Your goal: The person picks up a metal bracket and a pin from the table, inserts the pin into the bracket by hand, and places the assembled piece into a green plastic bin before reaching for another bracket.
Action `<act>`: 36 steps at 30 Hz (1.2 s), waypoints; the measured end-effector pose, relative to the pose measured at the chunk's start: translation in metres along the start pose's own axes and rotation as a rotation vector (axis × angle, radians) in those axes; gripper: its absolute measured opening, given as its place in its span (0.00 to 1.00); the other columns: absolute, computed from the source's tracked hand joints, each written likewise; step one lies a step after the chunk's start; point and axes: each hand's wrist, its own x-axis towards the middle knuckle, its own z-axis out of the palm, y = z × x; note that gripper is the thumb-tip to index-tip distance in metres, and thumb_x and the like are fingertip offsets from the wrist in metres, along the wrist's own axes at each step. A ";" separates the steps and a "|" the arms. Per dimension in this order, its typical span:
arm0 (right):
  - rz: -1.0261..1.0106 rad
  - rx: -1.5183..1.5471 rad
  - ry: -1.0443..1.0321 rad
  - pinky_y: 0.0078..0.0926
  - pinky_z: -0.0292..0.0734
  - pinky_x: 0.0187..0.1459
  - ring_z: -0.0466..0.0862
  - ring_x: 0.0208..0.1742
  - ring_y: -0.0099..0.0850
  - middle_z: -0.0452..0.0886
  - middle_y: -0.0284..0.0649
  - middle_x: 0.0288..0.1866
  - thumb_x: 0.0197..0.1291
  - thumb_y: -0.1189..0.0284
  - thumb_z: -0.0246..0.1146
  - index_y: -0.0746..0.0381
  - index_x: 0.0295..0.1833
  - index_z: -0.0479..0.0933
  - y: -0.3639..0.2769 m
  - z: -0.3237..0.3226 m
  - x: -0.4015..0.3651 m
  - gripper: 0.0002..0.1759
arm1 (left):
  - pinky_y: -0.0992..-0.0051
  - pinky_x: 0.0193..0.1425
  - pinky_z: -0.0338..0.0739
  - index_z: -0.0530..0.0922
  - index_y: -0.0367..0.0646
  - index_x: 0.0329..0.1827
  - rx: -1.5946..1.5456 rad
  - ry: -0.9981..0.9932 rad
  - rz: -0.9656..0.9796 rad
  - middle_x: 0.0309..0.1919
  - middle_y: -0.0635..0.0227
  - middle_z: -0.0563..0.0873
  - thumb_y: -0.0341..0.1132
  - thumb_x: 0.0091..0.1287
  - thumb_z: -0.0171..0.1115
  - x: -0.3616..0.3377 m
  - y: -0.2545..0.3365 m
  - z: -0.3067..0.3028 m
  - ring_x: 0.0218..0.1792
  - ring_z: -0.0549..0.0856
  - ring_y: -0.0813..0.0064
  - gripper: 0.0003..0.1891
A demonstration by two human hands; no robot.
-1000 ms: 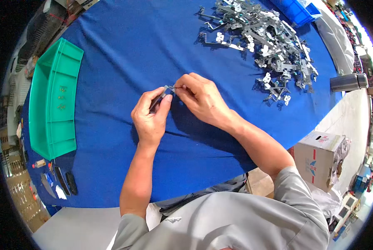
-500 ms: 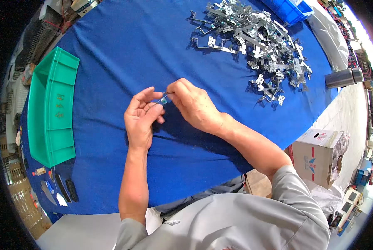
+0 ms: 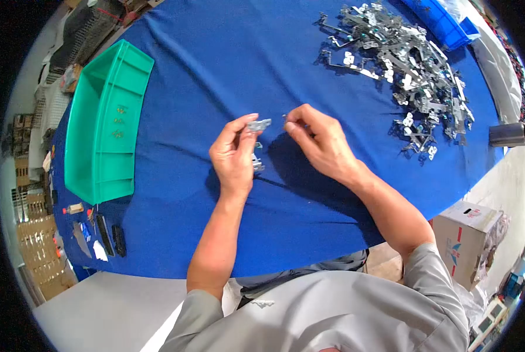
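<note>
My left hand (image 3: 232,158) pinches a small metal bracket (image 3: 260,125) between thumb and fingertips. Its grey end sticks out to the right, and more of it with a greenish bit shows below the thumb; my palm and fingers cover the middle. Slightly to the right, apart from the bracket, my right hand (image 3: 327,144) is closed in a pinch. A tiny dark speck shows at those fingertips, too small to name. Both hands are above the blue cloth (image 3: 215,70). At the upper right lies a tangled pile of metal brackets (image 3: 415,64).
A green plastic bin (image 3: 116,158) stands on the left. In front of it lie black strip-like tools (image 3: 111,236) and small items. A blue bin (image 3: 444,26) is at the far right, a metal flask (image 3: 511,134) at the right edge, and a cardboard box (image 3: 464,234) below the table.
My hands have drawn apart; before, both held the bracket. It is now in my left hand only, turned so its grey end faces right. The whole view has also shifted.
</note>
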 end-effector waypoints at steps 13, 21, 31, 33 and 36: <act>0.000 -0.057 -0.058 0.36 0.74 0.33 0.80 0.30 0.37 0.80 0.46 0.32 0.71 0.73 0.64 0.67 0.45 0.80 -0.004 -0.003 0.000 0.07 | 0.78 0.35 0.86 0.85 0.36 0.57 -0.047 -0.024 -0.170 0.38 0.64 0.89 0.32 0.79 0.63 0.000 0.004 0.001 0.33 0.88 0.79 0.11; -0.103 -0.228 -0.024 0.40 0.77 0.37 0.84 0.34 0.46 0.82 0.50 0.35 0.69 0.74 0.64 0.67 0.46 0.78 0.005 -0.006 0.002 0.06 | 0.80 0.36 0.82 0.88 0.38 0.55 0.193 -0.126 0.075 0.38 0.68 0.89 0.30 0.75 0.67 0.002 0.001 0.001 0.33 0.85 0.83 0.10; 0.311 0.352 -0.105 0.25 0.79 0.36 0.80 0.33 0.19 0.82 0.34 0.34 0.75 0.72 0.60 0.67 0.50 0.79 0.009 -0.006 0.007 0.09 | 0.77 0.45 0.81 0.88 0.36 0.53 0.473 -0.093 0.226 0.38 0.64 0.91 0.29 0.74 0.68 -0.001 0.005 0.003 0.38 0.87 0.78 0.09; 0.315 0.404 -0.126 0.23 0.80 0.36 0.80 0.33 0.19 0.82 0.31 0.35 0.76 0.72 0.60 0.67 0.51 0.80 0.009 -0.008 0.008 0.09 | 0.77 0.46 0.81 0.88 0.36 0.52 0.478 -0.109 0.228 0.39 0.64 0.92 0.29 0.74 0.68 -0.002 0.005 0.003 0.39 0.88 0.78 0.09; 0.352 0.336 -0.189 0.22 0.77 0.36 0.79 0.33 0.18 0.80 0.30 0.34 0.76 0.71 0.61 0.67 0.50 0.79 0.005 -0.012 0.009 0.09 | 0.77 0.46 0.82 0.88 0.37 0.52 0.507 -0.178 0.319 0.40 0.64 0.92 0.30 0.73 0.69 -0.001 0.007 0.003 0.40 0.89 0.77 0.09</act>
